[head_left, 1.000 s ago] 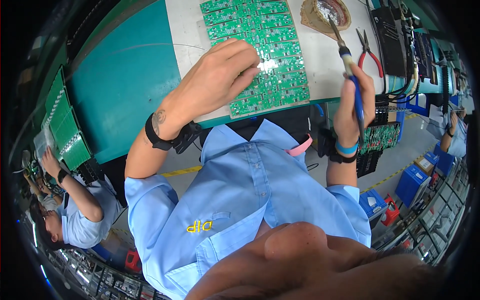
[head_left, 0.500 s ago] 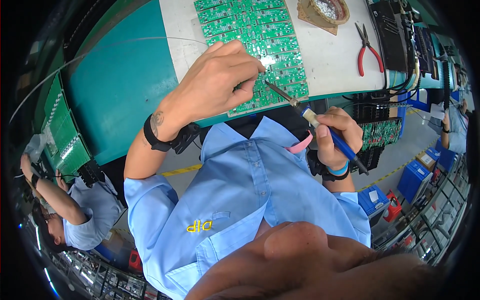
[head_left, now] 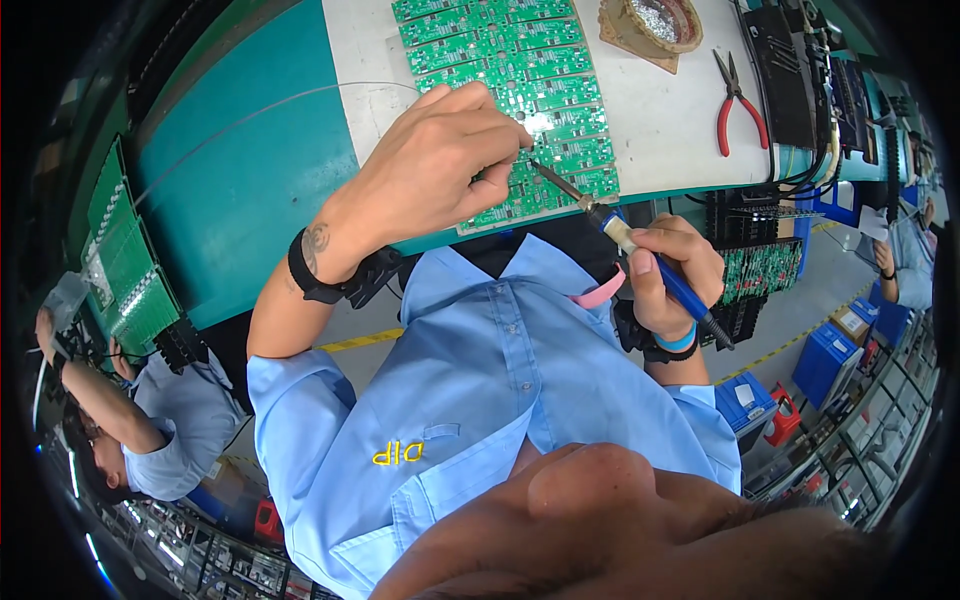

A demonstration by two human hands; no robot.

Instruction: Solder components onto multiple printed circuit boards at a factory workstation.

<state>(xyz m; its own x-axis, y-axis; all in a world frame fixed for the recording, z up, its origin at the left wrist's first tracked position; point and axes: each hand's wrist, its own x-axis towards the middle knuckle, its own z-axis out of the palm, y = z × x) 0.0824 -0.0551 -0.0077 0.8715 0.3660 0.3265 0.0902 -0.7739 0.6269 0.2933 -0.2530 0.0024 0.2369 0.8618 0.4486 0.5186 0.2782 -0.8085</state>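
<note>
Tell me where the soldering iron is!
In the head view, the soldering iron is right of centre, in the right hand, its tip over green boards near the left hand.

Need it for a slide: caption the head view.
Right hand aims soldering iron at green boards; left hand over them.

My left hand [head_left: 430, 165] covers the near left part of the panel [head_left: 555, 95], hiding whatever my fingers hold; the wire [head_left: 290, 97] is lost behind that hand. My iron's [head_left: 617, 232] tip is too small to tell whether it touches the panel. The upper edge crops the panel's far end and, right of it, the cup [head_left: 665, 47].
</note>
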